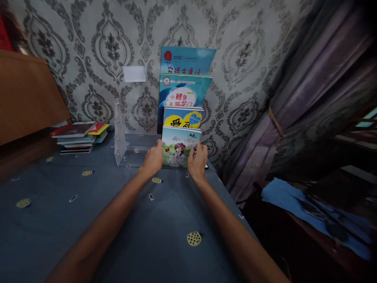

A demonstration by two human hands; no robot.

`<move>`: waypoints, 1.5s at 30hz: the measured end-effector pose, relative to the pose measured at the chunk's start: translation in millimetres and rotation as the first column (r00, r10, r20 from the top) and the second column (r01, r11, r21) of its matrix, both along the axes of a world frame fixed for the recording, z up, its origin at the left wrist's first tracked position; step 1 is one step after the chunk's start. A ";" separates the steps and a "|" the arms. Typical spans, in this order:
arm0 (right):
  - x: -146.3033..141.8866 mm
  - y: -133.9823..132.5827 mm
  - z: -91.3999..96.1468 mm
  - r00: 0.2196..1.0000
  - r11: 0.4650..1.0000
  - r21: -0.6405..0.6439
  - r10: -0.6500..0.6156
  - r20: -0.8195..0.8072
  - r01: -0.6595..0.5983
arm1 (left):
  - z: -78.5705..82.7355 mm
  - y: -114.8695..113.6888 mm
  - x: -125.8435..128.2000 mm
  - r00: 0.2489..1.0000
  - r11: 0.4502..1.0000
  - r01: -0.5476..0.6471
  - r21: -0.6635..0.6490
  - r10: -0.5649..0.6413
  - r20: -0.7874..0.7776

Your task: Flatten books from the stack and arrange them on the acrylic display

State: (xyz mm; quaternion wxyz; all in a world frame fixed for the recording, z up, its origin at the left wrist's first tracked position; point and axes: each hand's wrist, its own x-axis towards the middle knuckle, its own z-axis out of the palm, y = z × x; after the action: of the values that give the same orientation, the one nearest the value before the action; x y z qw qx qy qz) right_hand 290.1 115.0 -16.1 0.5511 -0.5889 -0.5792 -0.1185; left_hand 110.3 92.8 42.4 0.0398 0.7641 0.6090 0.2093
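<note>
A clear acrylic tiered book stand (125, 147) stands on the table against the wall. Its right half holds several picture books stepped upward: a green-and-white book with a girl on the cover (180, 147) in front, a yellow book (183, 117) behind it, then two blue books (184, 91). My left hand (153, 159) grips the front book's left edge. My right hand (197, 160) grips its right edge. Both hands have fingers curled round the cover, and the book stands upright in the lowest tier.
A stack of flat books (79, 137) lies at the back left of the blue patterned tablecloth (118, 220). A wooden board (26, 94) leans at the left. Purple curtains (318, 102) hang at the right, beyond the table's edge, above dark furniture with a blue cloth (294, 196).
</note>
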 end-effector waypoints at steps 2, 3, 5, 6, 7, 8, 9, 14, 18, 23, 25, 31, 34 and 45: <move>0.6 1.0 0.0 1.000 1.000 0.015 -0.003 0.010 0.003 | -0.6 1.0 -0.4 1.000 1.000 -0.008 0.000 0.008 0.011; 0.8 1.5 0.0 1.000 1.000 0.021 -0.004 0.013 0.003 | -1.5 1.9 -0.6 1.000 1.000 -0.013 0.003 0.013 0.015; 0.8 2.4 -0.1 1.000 1.000 0.020 -0.010 0.015 0.010 | -3.8 4.1 -1.0 1.000 1.000 -0.022 0.010 0.022 0.018; 0.5 2.7 -0.1 1.000 1.000 0.013 -0.015 0.014 0.015 | -5.1 5.2 -1.2 1.000 1.000 -0.022 0.015 0.022 0.017; 0.3 2.9 -0.3 1.000 1.000 0.004 -0.018 0.012 0.018 | -6.4 6.1 -1.3 1.000 1.000 -0.021 0.019 0.020 0.016; 0.1 2.9 -0.4 1.000 1.000 -0.006 -0.018 0.010 0.018 | -7.5 6.9 -1.4 1.000 1.000 -0.018 0.023 0.018 0.016; 0.0 2.9 -0.5 1.000 1.000 -0.015 -0.016 0.009 0.016 | -8.6 7.3 -1.6 1.000 1.000 -0.017 0.027 0.016 0.017; 1.0 2.3 -1.1 1.000 1.000 -0.024 0.010 0.005 -0.009 | -11.5 7.4 -2.5 1.000 0.999 -0.013 0.050 0.012 0.026; 1.1 3.3 -1.2 1.000 1.000 -0.024 0.019 -0.012 -0.019 | -13.6 8.5 -3.0 1.000 0.999 -0.008 0.044 0.007 0.023; 0.9 5.4 -2.5 1.000 1.000 0.010 0.010 -0.012 -0.010 | -17.9 9.7 0.1 1.000 0.999 -0.024 0.046 0.024 0.006; 1.4 5.5 -3.1 1.000 1.000 0.018 0.014 -0.009 -0.014 | -19.2 9.2 1.2 1.000 0.999 -0.020 0.049 0.020 0.003; 4.1 2.5 -1.9 1.000 0.999 -0.021 0.031 0.003 -0.031 | -16.9 11.3 -5.4 0.999 0.999 0.032 0.032 -0.032 0.019; 6.2 0.3 1.5 0.999 0.998 -0.060 0.038 0.016 -0.037 | -14.4 14.3 -11.0 0.997 0.998 0.066 0.023 -0.066 0.029; 12.5 -11.2 6.9 0.994 0.989 -0.098 0.110 -0.006 -0.111 | -2.8 7.4 -15.8 0.996 0.996 0.085 0.006 -0.085 0.012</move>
State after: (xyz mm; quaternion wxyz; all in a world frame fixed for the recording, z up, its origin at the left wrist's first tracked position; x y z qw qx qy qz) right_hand 302.7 103.8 -9.2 0.5273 -0.5824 -0.6159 -0.0590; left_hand 94.5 100.2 39.6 0.0504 0.7881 0.5750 0.2140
